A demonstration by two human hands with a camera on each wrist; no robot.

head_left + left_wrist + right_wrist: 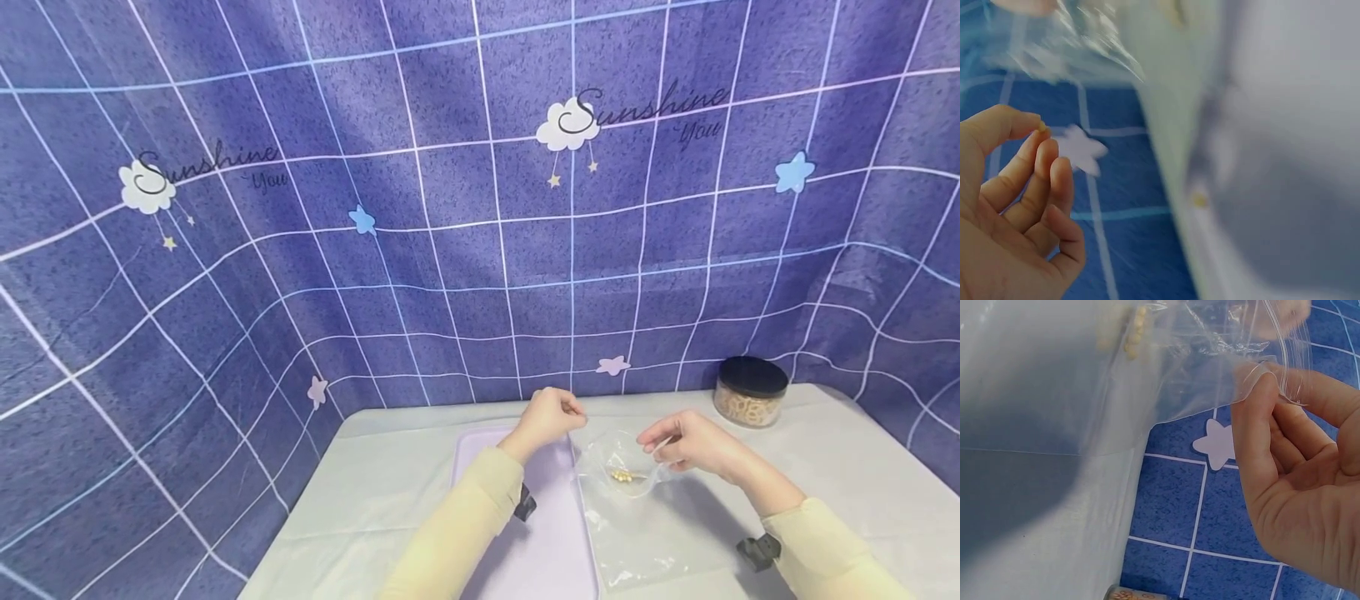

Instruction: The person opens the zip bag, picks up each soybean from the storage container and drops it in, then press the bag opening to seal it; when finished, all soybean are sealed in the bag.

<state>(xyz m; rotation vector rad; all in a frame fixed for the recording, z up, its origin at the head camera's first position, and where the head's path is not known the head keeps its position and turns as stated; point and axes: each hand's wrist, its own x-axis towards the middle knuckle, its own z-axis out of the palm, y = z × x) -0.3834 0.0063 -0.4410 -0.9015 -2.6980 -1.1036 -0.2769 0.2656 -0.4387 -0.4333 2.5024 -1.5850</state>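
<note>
Between thumb and fingertip, my left hand pinches a small yellow bead-like piece, above the far end of a lilac tray. My right hand holds the rim of a clear zip bag between thumb and index finger. The bag's mouth gapes open toward the left hand, while its lower part lies flat on the table beside the tray. Inside, several more yellow pieces sit clustered just below the mouth. A blurred yellow speck shows near the tray's edge in the left wrist view.
A round clear jar with a black lid, filled with tan ring-shaped pieces, stands at the back right. Pale cloth covers the table. A blue gridded curtain with stars and clouds hangs right behind it.
</note>
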